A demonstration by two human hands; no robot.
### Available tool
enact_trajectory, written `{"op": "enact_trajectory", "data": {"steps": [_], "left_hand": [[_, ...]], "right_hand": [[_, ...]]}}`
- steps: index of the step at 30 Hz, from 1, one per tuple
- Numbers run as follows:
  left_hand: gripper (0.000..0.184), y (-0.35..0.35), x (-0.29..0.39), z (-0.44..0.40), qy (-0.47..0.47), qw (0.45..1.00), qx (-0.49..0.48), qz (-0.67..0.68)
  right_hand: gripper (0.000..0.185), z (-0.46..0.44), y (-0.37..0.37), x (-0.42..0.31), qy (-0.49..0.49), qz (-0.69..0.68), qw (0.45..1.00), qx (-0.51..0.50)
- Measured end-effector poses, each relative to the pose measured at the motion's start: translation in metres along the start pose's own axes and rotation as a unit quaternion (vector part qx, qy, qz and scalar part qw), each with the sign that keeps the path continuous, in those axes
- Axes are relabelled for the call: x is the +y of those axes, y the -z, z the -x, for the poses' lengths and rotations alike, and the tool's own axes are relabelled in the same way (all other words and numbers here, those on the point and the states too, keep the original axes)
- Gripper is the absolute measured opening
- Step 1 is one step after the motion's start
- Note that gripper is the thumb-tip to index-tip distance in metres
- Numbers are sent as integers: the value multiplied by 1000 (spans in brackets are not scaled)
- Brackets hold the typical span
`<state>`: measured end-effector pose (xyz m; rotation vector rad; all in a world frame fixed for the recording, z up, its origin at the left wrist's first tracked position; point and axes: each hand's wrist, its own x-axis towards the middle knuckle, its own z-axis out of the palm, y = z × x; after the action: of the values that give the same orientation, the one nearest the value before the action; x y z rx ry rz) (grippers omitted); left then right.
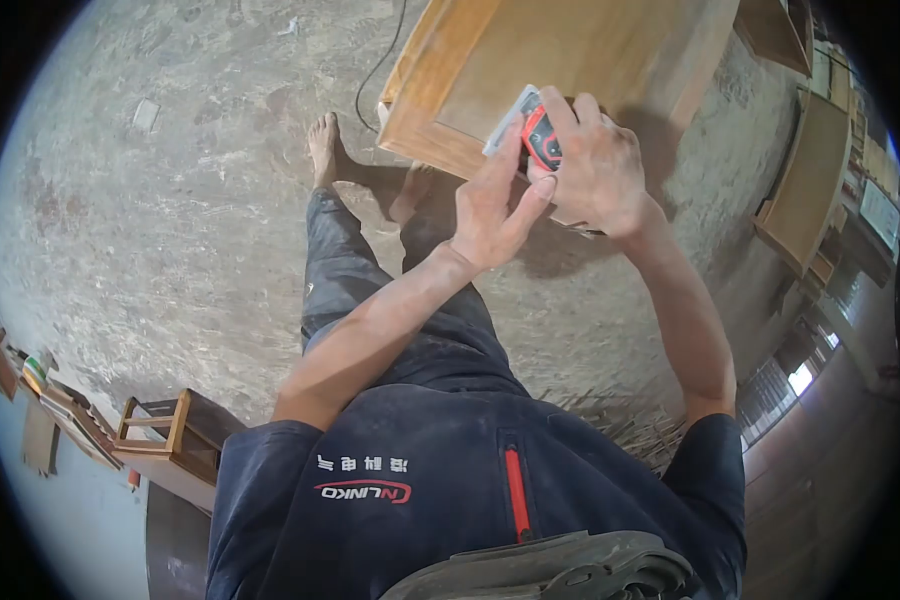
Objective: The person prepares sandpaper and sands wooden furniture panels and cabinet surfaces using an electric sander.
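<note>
A small red-and-black power tool [542, 138] with a flat pale plate at its left lies against the edge area of a brown wooden panel [590, 50]. My right hand [600, 165] is wrapped over the tool from the right and hides much of it. From the left, my left hand [497, 205] grips its near side, index finger stretched along it and thumb close to the right hand. The panel has a lighter wooden frame [430, 145] along its left and near sides.
Two bare feet [324, 145] stand on the dusty grey floor [200, 220], left of the panel. A black cable [367, 85] runs beside it. Wooden furniture parts [812, 180] line the right side. A small wooden frame piece [175, 425] and boards stand at lower left.
</note>
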<state>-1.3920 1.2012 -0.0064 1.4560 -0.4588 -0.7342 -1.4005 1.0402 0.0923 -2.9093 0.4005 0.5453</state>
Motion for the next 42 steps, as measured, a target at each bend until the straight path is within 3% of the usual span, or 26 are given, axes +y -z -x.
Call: {"op": "enact_trajectory", "data": {"steps": [7,10,11,13,14,17,18,20,21,23,26,29,31,33,35,37,40,42], "left_hand": [[82,-100,-11,25,-19,995,-98,-9],[80,-129,-6,25,80,968,-236,3],[80,-129,-2,26,72,968,-239,3],[75,-127,-4,29,-36,966,-252,-33],[72,-120,-6,34,-114,973,-194,-48],[65,-68,1,52,-157,971,-176,-38],[73,-41,20,51,-74,969,-229,-62],[76,5,25,56,-110,967,-209,-97],[78,26,27,55,-147,964,-186,-124],[82,67,35,49,-92,971,-182,-121],[82,115,33,27,-103,968,-171,-150],[82,149,42,-1,-76,970,-181,-142],[82,169,42,-20,-97,959,-229,-135],[85,182,39,-46,-94,951,-259,-139],[86,181,32,-93,-115,942,-281,-141],[80,167,48,-156,4,936,-316,-152],[74,158,64,-221,-26,926,-347,-145],[54,151,70,-231,-70,930,-324,-158]], "right_hand": [[67,91,-17,81,-103,-44,993,-22],[71,132,-29,108,-152,-28,988,-25],[74,142,-34,113,-179,-10,983,-46],[76,165,-50,107,-228,-38,973,-22],[79,170,-53,101,-273,-74,959,-8],[79,157,-54,53,-279,-163,946,26],[79,149,-54,33,-275,-169,946,27],[81,125,-50,-11,-238,-188,948,98],[82,108,-45,-31,-241,-184,950,77],[84,76,-39,-69,-251,-181,950,50],[82,23,-32,-112,-250,-215,941,76],[81,-14,-33,-145,-285,-219,926,117],[83,-29,-25,-162,-366,-241,894,96],[84,-45,-23,-163,-384,-242,886,98],[80,-72,-22,-144,-353,-203,893,193],[76,-108,-20,-115,-319,-150,900,257],[74,-150,-5,-72,-341,-134,903,226],[37,-157,-6,-64,-341,-31,871,354]]}}
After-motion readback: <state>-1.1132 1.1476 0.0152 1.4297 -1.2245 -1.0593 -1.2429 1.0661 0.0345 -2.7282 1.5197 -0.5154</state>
